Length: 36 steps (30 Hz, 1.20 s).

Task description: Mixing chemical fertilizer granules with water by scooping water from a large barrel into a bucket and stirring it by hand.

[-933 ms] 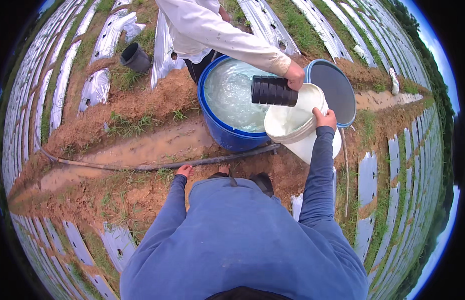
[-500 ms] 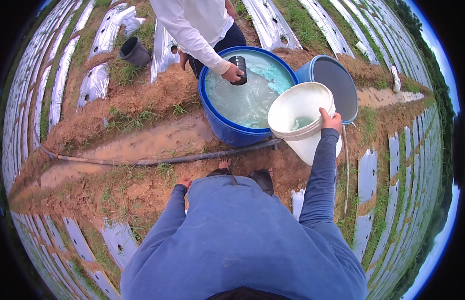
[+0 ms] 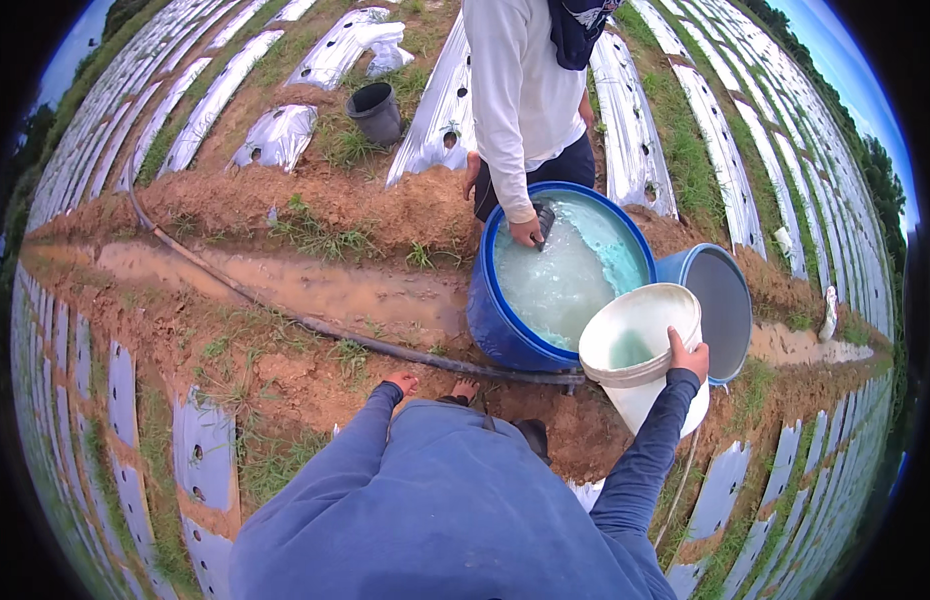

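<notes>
My right hand (image 3: 688, 355) grips the rim of a white plastic bucket (image 3: 630, 402), fingers inside and thumb over the edge. The bucket tilts toward a blue barrel (image 3: 485, 320) and has pale green liquid inside. Foamy, turquoise-streaked liquid nearly fills the barrel. My left hand (image 3: 402, 383) hangs low beside my body, fingers loosely apart, with nothing seen in it. Across the barrel, a person in a white long-sleeved shirt has a hand (image 3: 528, 232) on a dark cup (image 3: 546, 222), partly sunk in the liquid.
A second blue barrel (image 3: 720, 310) with grey contents stands right of the first. A dark hose (image 3: 315, 325) runs along a muddy water channel (image 3: 375, 300). A black bucket (image 3: 376, 113) stands farther off, among rows of silver plastic mulch (image 3: 440, 110) with planting holes.
My view has shifted, so the barrels and bucket appear lower and farther right. The other person's cup has gone from above the liquid down into it. My right hand keeps its grip.
</notes>
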{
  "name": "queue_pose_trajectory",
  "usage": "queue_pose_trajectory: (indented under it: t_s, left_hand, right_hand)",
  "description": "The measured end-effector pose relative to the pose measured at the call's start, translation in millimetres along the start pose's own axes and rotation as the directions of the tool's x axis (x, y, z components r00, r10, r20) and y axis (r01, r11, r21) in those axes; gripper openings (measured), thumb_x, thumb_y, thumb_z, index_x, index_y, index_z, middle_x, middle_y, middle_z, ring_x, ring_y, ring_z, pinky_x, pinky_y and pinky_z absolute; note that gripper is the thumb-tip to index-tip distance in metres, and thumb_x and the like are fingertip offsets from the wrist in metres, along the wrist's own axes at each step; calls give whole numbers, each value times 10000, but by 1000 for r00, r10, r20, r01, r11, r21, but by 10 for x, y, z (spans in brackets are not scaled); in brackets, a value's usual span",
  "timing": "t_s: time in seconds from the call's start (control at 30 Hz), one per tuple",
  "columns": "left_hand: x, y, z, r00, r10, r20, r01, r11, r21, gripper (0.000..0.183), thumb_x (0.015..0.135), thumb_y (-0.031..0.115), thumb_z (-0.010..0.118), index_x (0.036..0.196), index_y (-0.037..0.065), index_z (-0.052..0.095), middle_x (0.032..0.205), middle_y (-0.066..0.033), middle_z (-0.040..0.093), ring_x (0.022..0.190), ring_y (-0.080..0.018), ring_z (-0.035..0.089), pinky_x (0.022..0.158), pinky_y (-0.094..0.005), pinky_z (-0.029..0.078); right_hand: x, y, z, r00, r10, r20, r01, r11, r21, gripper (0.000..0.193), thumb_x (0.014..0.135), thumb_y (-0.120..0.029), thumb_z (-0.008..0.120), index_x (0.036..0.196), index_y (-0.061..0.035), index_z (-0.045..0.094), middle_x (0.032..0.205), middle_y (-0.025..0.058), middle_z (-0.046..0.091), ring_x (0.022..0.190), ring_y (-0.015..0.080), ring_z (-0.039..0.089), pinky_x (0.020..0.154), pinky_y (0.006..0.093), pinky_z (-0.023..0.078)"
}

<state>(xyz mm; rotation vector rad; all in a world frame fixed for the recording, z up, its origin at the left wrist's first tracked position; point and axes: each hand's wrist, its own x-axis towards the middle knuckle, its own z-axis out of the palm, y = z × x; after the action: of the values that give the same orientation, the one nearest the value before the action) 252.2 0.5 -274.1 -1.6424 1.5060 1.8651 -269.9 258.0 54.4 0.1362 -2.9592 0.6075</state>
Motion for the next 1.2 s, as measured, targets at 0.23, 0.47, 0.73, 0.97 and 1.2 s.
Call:
queue_pose_trajectory:
  t_s: [0.23, 0.47, 0.73, 0.97, 1.2]
  left_hand:
    - [6, -398, -234, 998, 2, -58, -5, 998, -58, 237, 927, 221, 566, 1026, 27, 657, 938, -89, 731, 761, -165, 678, 611, -318, 528]
    - [-680, -315, -297, 981, -61, -183, 85, 988, 127, 225, 885, 164, 575, 952, -22, 682, 865, -135, 725, 697, -208, 692, 618, -330, 575]
    - [-25, -890, -307, 982, 109, -156, -75, 974, 212, 261, 891, 232, 635, 976, -7, 696, 913, -124, 726, 811, -221, 702, 758, -317, 541]
    - [231, -492, -174, 999, -51, -1, 50, 976, -214, 261, 990, 228, 571, 1119, 2, 594, 932, -172, 720, 818, -227, 711, 748, -341, 571]
    - [247, -742, -237, 989, 148, -2, -147, 985, 87, 249, 943, 250, 635, 1032, 21, 674, 922, -93, 731, 821, -186, 684, 772, -339, 547]
  right_hand:
    - [-2, -539, 72, 996, -46, 73, 52, 996, -70, 865, 616, -652, 783, 1075, 66, 638, 1049, 273, 677, 1025, 389, 655, 919, 427, 491]
    - [-51, -508, 99, 995, -75, 63, 76, 997, -15, 745, 612, -594, 789, 1000, 28, 650, 978, 243, 692, 959, 395, 665, 869, 441, 505]
    - [-26, -429, 114, 993, -77, 90, 77, 997, -1, 651, 634, -545, 777, 945, 9, 634, 912, 228, 689, 891, 396, 671, 813, 451, 513]
    - [16, -189, 159, 998, -51, 23, 52, 998, -36, 753, 635, -593, 772, 1048, 20, 630, 987, 227, 687, 950, 380, 666, 851, 430, 510]
    - [-55, 227, 62, 998, 28, -64, -27, 1000, 13, 701, 641, -572, 777, 977, 28, 641, 953, 225, 687, 921, 377, 666, 832, 421, 507]
